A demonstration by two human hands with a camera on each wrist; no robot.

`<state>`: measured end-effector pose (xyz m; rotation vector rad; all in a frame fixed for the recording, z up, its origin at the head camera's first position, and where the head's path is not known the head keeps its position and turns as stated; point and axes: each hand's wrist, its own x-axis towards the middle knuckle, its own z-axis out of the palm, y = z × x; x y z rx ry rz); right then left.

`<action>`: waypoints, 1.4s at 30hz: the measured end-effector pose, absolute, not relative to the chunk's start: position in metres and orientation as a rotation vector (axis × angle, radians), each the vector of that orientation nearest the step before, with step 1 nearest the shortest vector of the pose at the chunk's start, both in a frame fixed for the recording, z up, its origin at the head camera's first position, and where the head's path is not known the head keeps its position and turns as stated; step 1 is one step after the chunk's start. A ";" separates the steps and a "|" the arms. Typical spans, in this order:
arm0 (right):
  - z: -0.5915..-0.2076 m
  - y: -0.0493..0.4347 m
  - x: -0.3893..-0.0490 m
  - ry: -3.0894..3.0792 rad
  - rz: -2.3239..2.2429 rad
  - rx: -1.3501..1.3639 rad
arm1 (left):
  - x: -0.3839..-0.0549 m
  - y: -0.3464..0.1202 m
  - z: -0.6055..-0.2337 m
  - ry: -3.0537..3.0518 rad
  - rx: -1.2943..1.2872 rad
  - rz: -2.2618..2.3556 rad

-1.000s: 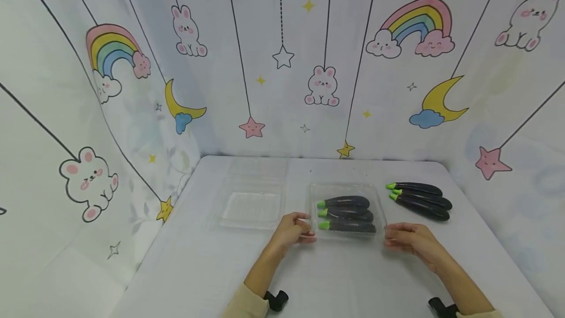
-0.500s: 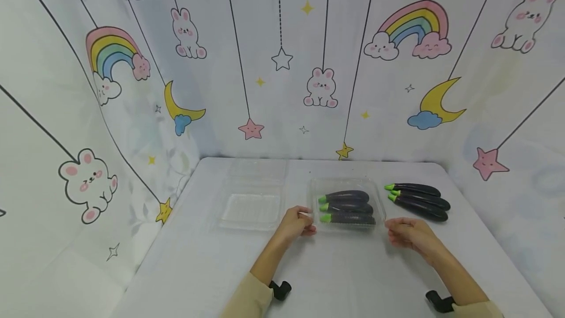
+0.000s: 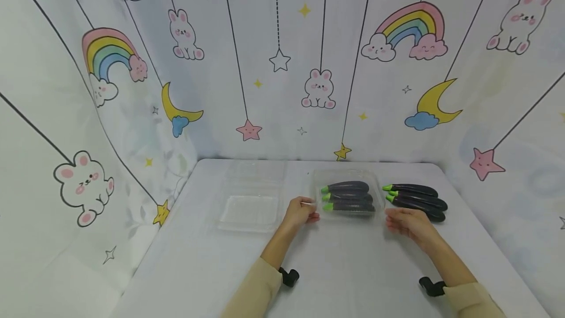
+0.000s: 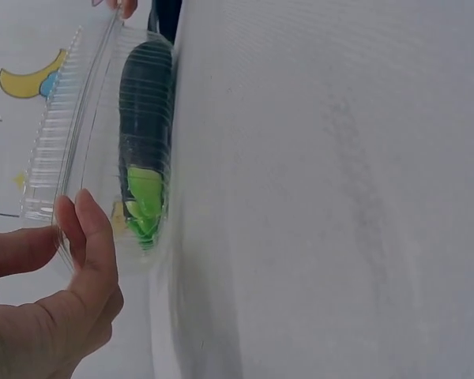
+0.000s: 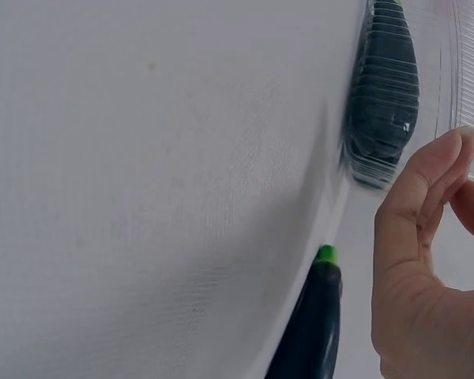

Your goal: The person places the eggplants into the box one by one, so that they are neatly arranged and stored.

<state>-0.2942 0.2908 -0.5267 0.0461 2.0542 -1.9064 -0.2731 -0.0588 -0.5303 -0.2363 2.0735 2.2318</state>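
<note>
A lidded clear plastic box stands right of the table's middle with three eggplants inside, their green stem ends pointing left. My left hand pinches its rim at the left front corner, thumb and fingers around the edge in the left wrist view. At the right front corner, my right hand pinches the same rim between thumb and fingers. Ribbed walls of the box show in the left wrist view, with an eggplant behind the plastic.
A second clear box lies with its lid open on the left side of the white table. Three loose eggplants lie just right of the filled box, partly behind my right hand. A patterned curtain hangs behind.
Both hands have carried the filled box forward, toward the table's far edge. The open box and loose eggplants have stayed in place.
</note>
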 end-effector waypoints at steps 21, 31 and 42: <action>-0.528 0.281 -0.326 1.999 -2.017 0.139 | -0.308 -0.053 -0.537 2.005 -0.379 2.372; -0.528 0.280 -0.322 2.165 -1.958 0.156 | -0.304 -0.054 -0.532 2.065 -0.384 2.290; -0.516 0.290 -0.301 2.704 -1.684 -0.040 | -0.267 -0.075 -0.509 2.237 -0.119 2.115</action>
